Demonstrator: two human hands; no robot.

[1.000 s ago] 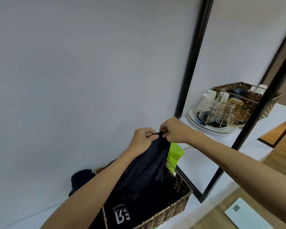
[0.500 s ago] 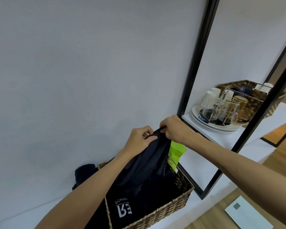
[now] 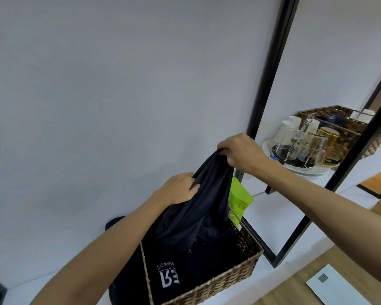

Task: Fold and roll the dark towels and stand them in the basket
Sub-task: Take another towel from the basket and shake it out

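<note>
1. While a dark towel [image 3: 207,194] is held up over the wicker basket [image 3: 235,276], its top edge is pinched in the right hand [image 3: 240,150], fingers curled tight round the bunched cloth.
2. A fold lower on the same towel is gripped by the left hand [image 3: 180,188], thumb and fingers closed on the fabric. The hands are set apart along the edge, judged a means of finding a corner and opening the cloth out.
3. The towel's lower part is draped into the basket, where more dark cloth, one piece printed with a white logo [image 3: 168,277], lies loose and unrolled. No rolled towel is seen standing there; the task is judged to be at an early stage.
4. The basket is placed on a white counter [image 3: 273,208], close to the wall and beside a black-framed mirror [image 3: 271,84]. A green packet [image 3: 239,199] is wedged just behind the basket's far rim.
5. Further dark cloth [image 3: 114,223] is seen left of the basket, partly hidden by the left forearm.
6. A tray of glasses [image 3: 299,148] stands well apart to the right; a snagged swing of cloth is judged the chief hazard.
</note>
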